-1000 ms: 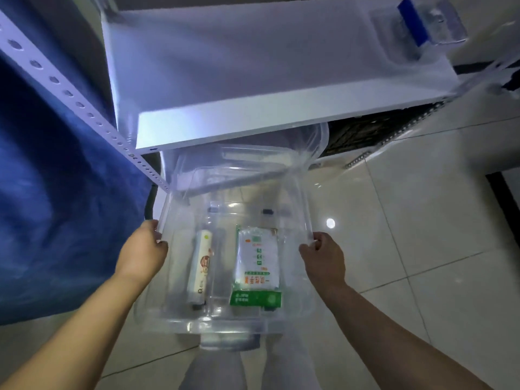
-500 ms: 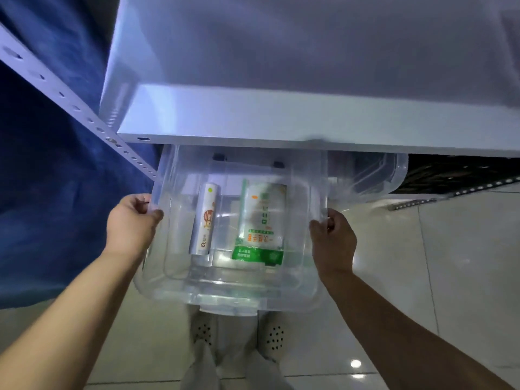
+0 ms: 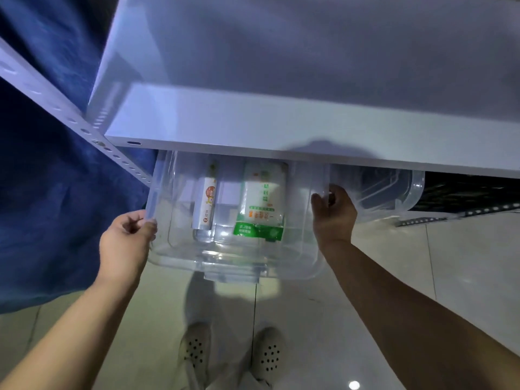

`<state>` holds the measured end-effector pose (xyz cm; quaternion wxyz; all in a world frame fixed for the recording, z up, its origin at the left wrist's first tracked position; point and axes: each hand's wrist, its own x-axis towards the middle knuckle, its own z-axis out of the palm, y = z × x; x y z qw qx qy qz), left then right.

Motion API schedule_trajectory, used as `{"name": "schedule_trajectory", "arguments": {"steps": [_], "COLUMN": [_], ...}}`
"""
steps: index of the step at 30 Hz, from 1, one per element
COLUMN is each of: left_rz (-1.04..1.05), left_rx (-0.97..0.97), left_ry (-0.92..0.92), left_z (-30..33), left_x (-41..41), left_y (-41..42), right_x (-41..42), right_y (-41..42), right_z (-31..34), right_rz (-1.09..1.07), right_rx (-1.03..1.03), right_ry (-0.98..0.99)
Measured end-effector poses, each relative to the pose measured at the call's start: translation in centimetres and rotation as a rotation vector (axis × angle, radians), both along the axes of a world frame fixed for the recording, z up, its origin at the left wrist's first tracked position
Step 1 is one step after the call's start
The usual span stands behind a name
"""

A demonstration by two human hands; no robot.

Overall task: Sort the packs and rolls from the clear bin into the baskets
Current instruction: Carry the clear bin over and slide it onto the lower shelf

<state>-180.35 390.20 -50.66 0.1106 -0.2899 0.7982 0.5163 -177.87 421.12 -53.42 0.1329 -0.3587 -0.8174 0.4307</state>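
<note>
The white roll (image 3: 204, 204) in the clear bin (image 3: 233, 263) carries an orange round mark and small print at its 6 o'clock end, too blurred to read. The green-and-white pack (image 3: 260, 205), at 3 o'clock from the roll, has orange characters and white print on its green band, also not legible.

White shelf (image 3: 281, 122), blue tarp (image 3: 42, 192), tiled floor (image 3: 450, 277)

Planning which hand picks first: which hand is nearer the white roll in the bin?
Left. The left hand holds the clear bin rim just beside the white roll; the right hand holds the opposite rim, beyond the green pack.
</note>
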Motion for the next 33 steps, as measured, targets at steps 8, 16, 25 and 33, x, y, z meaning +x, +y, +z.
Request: {"name": "schedule_trajectory", "arguments": {"steps": [8, 16, 25, 33], "left_rz": [0.111, 0.081, -0.036, 0.021], "left_rx": [0.087, 0.083, 0.063, 0.193], "left_ry": [-0.019, -0.099, -0.061, -0.061], "left_z": [-1.1, 0.7, 0.3, -0.2], "left_x": [1.7, 1.5, 1.8, 1.8], "left_y": [1.3, 1.6, 1.3, 0.9], "right_x": [-1.6, 5.4, 3.1, 5.1], "right_y": [1.3, 3.8, 6.2, -0.6], "right_z": [1.0, 5.4, 5.3, 4.6], "right_rz": [0.038, -0.342, -0.264, -0.234], "right_rx": [0.255, 0.304, 0.014, -0.021], "right_ry": [-0.167, 0.163, 0.069, 0.088]}}
